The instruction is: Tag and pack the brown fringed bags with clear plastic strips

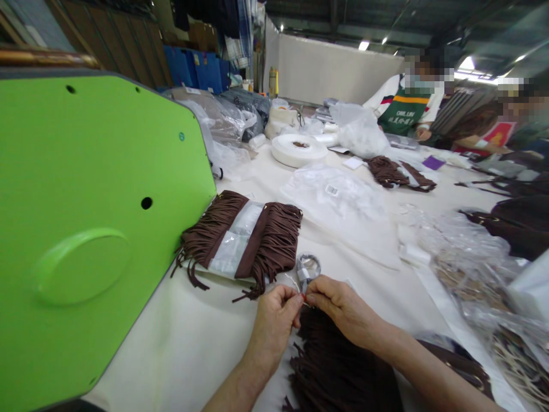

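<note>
My left hand (277,317) and my right hand (337,306) meet over the table, fingertips pinched together. A thin white string (292,280) runs out from between them, and a small orange-red bit (304,297) shows at the fingertips. Just beyond lies a small coiled grey loop (309,266) with a pale wrap. Below my hands spreads a dark brown fringed piece (343,366), partly covered by my right arm. Ahead to the left, a brown fringed bag (274,229) lies flat with a pale plastic-like band across its middle.
A big green machine panel (107,189) stands at the left. Clear plastic bags (338,206), a white tape roll (299,150) and another fringed bundle (398,173) lie ahead. Plastic-wrapped items (467,269) pile up at the right. A person in a green apron (403,111) stands across the table.
</note>
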A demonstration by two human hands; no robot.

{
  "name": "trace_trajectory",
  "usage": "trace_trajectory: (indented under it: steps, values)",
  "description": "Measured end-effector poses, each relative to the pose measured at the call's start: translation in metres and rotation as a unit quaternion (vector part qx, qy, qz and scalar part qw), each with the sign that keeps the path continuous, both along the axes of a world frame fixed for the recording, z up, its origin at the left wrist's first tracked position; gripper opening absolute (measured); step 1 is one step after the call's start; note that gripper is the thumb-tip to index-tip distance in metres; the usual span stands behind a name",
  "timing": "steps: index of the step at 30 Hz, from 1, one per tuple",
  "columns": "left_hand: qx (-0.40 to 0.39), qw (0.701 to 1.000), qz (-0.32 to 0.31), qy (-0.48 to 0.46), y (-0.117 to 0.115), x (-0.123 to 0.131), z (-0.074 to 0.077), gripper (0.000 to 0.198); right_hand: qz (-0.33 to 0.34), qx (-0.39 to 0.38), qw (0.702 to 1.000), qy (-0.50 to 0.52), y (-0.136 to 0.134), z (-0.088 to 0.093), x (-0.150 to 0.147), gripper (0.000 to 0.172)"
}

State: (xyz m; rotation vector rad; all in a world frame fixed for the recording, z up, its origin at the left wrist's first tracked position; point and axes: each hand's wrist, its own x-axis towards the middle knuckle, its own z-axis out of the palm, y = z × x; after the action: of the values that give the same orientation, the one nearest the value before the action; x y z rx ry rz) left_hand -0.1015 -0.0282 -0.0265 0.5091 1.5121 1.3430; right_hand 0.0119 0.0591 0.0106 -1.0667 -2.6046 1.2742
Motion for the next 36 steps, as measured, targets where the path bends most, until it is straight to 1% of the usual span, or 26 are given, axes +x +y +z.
trace_trajectory:
  steps: [4,6,9,11,13,14,17,20,23,26,29,32,34,36]
  values:
    - [0.001,1.000,-0.024,-0.011,-0.003,-0.001,0.001,0.024,-0.009,0.028,0.999,0.016,0.000,-0.003,0.001,0.017]
    - [0.011,0.999,-0.034,-0.039,-0.005,-0.002,0.003,0.023,-0.009,0.043,0.999,0.028,0.002,-0.003,0.004,0.017]
    - [0.037,0.988,-0.012,-0.147,-0.008,-0.006,0.007,0.017,-0.005,0.080,0.997,0.021,0.009,-0.001,0.011,0.018]
    - [0.052,0.971,0.019,-0.234,-0.009,-0.009,0.007,0.017,-0.005,0.127,0.992,-0.016,0.014,0.000,0.017,0.017]
    - [0.065,0.950,0.034,-0.303,-0.010,-0.012,0.006,0.018,0.000,0.158,0.985,-0.064,0.019,-0.001,0.024,0.013]
    - [0.072,0.940,0.035,-0.331,-0.010,-0.014,0.006,0.018,0.005,0.156,0.984,-0.082,0.021,-0.002,0.026,0.018]
    - [0.078,0.919,0.034,-0.385,-0.012,-0.018,0.003,0.019,0.045,0.109,0.989,-0.090,0.026,-0.008,0.029,0.037]
    - [0.075,0.914,0.026,-0.398,-0.014,-0.019,0.002,0.022,0.070,0.097,0.987,-0.110,0.031,-0.012,0.027,0.045]
    - [0.073,0.913,0.004,-0.402,-0.017,-0.019,0.002,0.022,0.072,0.135,0.978,-0.141,0.037,-0.012,0.025,0.053]
    - [0.074,0.907,-0.022,-0.414,-0.020,-0.019,0.001,0.022,0.112,0.156,0.969,-0.155,0.042,-0.010,0.025,0.059]
    - [0.076,0.900,-0.024,-0.429,-0.022,-0.020,0.000,0.023,0.132,0.164,0.964,-0.162,0.044,-0.009,0.026,0.056]
    - [0.077,0.898,-0.021,-0.432,-0.022,-0.021,-0.001,0.025,0.128,0.167,0.966,-0.149,0.045,-0.008,0.024,0.055]
    - [0.077,0.901,-0.025,-0.427,-0.022,-0.021,-0.001,0.025,0.121,0.158,0.970,-0.139,0.047,-0.007,0.021,0.058]
    - [0.078,0.904,-0.030,-0.420,-0.021,-0.021,-0.002,0.024,0.113,0.147,0.973,-0.140,0.050,-0.006,0.016,0.057]
